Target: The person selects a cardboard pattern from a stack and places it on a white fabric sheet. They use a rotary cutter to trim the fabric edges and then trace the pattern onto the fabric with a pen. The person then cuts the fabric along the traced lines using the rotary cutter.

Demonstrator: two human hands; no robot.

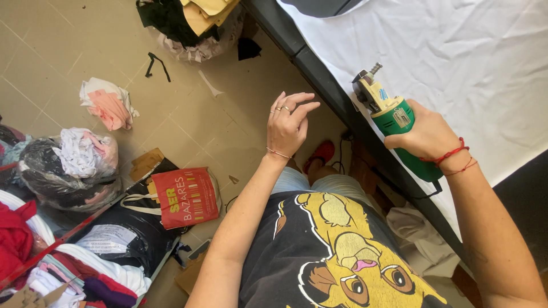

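Observation:
My right hand (425, 134) grips a green hand-held electric cutter (394, 120) with a yellow-and-metal head, held at the near edge of white fabric (468, 63) spread over a dark table (319, 74). The tool's head points up and away from me. My left hand (287, 122) hangs free in the air over the tiled floor, left of the table edge. Its fingers are loosely curled and apart, and nothing is in it. It wears rings and a thin bracelet. A red string bracelet circles my right wrist.
A red shopping bag (185, 197), a clear bag of fabric scraps (68, 165), a pink-and-white cloth bundle (108, 102) and piled garments (34, 256) lie on the floor at left. More scraps (188, 23) lie heaped at the top. A black cord (342, 151) hangs under the table.

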